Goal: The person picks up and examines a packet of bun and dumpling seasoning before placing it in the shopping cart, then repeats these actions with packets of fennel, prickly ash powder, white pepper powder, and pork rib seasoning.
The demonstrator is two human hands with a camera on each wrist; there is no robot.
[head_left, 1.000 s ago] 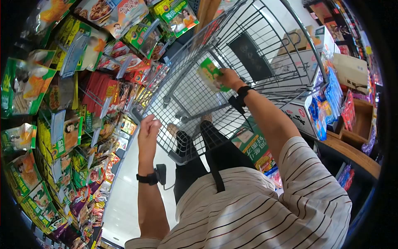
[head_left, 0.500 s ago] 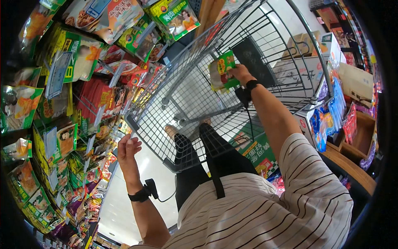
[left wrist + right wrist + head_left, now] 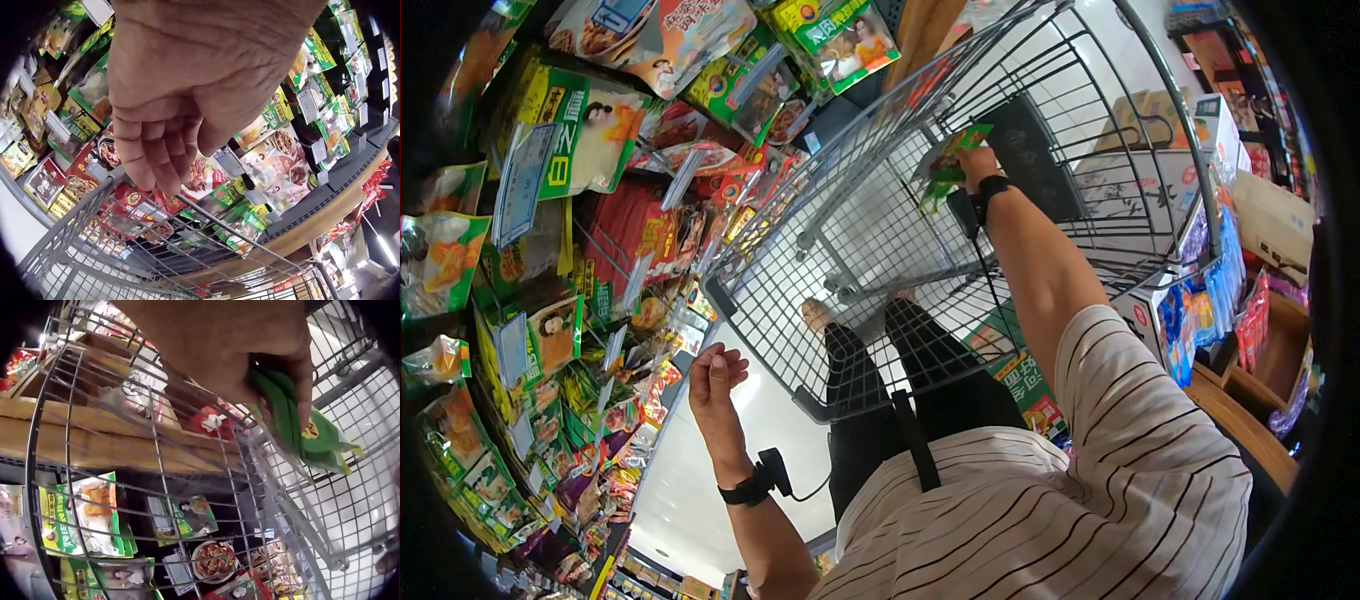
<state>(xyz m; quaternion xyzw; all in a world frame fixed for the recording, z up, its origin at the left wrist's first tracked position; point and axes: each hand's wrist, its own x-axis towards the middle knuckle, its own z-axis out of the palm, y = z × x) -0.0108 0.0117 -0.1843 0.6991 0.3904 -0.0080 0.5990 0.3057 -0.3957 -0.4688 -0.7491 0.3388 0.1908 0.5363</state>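
In the head view my right hand (image 3: 977, 168) is over the wire shopping cart (image 3: 720, 297), gripping a green plastic food packet (image 3: 946, 168). The packet is tilted, so its printed front shows only in part. In the right wrist view the packet (image 3: 287, 419) is creased between thumb and fingers, with its lower end hanging free above the mesh. My left hand (image 3: 716, 385) is raised to the left of the cart's near corner, fingers loosely bent and holding nothing. Behind that hand (image 3: 187, 75), the left wrist view shows hanging packets and the cart's rim.
A shelf wall of hanging food packets (image 3: 600, 140) runs along the left, with price tags on its hooks. Cardboard boxes (image 3: 1135, 190), blue packets (image 3: 1225, 285) and a wooden display tray (image 3: 1280, 340) line the right. A dark panel (image 3: 1032, 160) is on the cart's wire side.
The packet has tipped from showing its front to a steeper angle, still in my right hand, which moved up slightly. My left hand shifted left and down, away from the cart's edge.
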